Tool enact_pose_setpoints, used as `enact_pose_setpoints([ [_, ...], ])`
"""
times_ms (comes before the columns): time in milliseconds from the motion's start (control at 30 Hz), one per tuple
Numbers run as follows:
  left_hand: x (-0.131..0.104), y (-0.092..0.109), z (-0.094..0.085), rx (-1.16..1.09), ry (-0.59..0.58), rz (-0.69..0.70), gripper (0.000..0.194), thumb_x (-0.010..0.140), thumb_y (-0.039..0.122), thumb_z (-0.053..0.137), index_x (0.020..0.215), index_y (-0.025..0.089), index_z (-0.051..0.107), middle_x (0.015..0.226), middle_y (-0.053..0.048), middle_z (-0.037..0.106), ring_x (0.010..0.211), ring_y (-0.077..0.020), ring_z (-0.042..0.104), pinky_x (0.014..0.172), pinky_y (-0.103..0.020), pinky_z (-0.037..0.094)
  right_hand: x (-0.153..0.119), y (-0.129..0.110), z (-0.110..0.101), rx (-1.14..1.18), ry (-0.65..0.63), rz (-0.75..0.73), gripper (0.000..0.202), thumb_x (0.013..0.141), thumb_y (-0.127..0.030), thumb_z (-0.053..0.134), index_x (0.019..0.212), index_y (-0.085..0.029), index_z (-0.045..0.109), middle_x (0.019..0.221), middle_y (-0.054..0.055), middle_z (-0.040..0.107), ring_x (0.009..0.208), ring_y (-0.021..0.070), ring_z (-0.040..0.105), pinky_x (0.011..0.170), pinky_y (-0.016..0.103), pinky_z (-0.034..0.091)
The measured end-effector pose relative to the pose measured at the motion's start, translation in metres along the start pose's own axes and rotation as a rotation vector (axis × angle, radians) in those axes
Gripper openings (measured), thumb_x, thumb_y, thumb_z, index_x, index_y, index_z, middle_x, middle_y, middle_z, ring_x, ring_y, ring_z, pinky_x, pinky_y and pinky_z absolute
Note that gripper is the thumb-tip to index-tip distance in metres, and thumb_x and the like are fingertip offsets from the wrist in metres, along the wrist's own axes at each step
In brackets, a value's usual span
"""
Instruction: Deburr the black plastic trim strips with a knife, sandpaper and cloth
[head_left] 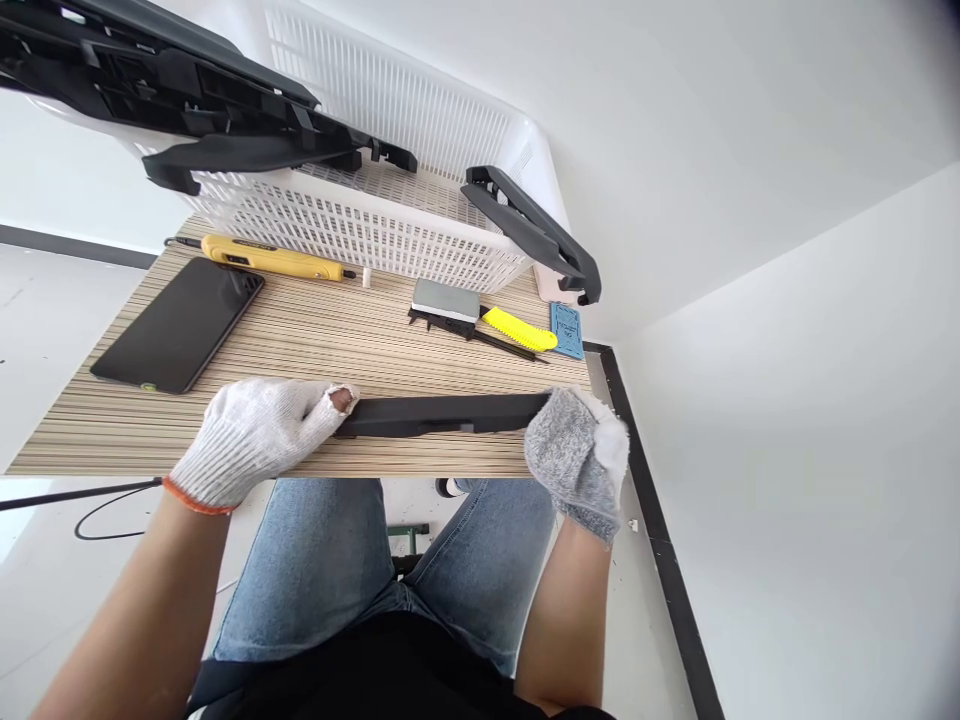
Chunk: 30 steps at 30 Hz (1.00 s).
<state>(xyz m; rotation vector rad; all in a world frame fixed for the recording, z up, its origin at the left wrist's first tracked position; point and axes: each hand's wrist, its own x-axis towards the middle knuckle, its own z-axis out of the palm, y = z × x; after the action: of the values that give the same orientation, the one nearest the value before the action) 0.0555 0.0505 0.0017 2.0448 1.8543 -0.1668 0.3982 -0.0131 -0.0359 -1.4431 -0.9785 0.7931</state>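
Observation:
A long black plastic trim piece (442,414) lies crosswise near the table's front edge. My left hand (262,430), in a white knit glove with an orange cuff, is closed on its left end; the thumb tip shows through a hole. My right hand (609,450), in a white glove, presses a fuzzy grey cloth (562,450) around the right end. The cloth hides most of those fingers. Beyond the trim piece lie a grey sharpening stone (445,300), a black caliper (480,333) and a yellow-handled knife (521,329).
A white plastic basket (360,215) stands at the back with several black plastic parts (187,90) in it; one black part (532,235) hangs over its right rim. A black phone (180,325), yellow corded tool (274,258) and blue card (566,330) lie on the wood-grain table (315,330).

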Motion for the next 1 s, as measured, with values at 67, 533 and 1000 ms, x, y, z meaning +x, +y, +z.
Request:
enact_pose_setpoints([
  [67,0.002,-0.004,-0.001,0.006,-0.001,-0.019,0.055,0.083,0.067,0.017,0.059,0.026,0.044,0.060,-0.007,0.057,0.059,-0.0228,0.049,0.063,-0.033,0.030,-0.003,0.003,-0.007,-0.094,-0.010,0.038,0.059,0.059,-0.046,0.090,0.112,-0.022,0.077,0.104,0.008,0.081,0.097,0.0311,0.075,0.090,0.047,0.061],
  [533,0.012,-0.019,-0.019,0.066,-0.138,-0.044,0.063,0.085,0.070,0.015,0.055,0.025,0.047,0.067,-0.009,0.065,0.061,-0.0230,0.055,0.068,-0.035,0.037,-0.007,0.019,-0.020,-0.193,0.043,0.131,0.057,0.046,-0.034,0.097,0.101,-0.023,0.085,0.110,0.008,0.083,0.106,0.0349,0.077,0.095,0.050,0.062],
  [1000,0.012,-0.017,-0.017,0.090,-0.109,-0.037,0.060,0.094,0.061,0.021,0.058,0.024,0.053,0.064,-0.008,0.065,0.059,-0.0237,0.057,0.065,-0.034,0.038,-0.008,0.014,-0.012,-0.284,0.100,0.079,0.050,0.067,-0.036,0.081,0.115,-0.021,0.081,0.117,0.008,0.081,0.112,0.0325,0.075,0.105,0.050,0.057],
])
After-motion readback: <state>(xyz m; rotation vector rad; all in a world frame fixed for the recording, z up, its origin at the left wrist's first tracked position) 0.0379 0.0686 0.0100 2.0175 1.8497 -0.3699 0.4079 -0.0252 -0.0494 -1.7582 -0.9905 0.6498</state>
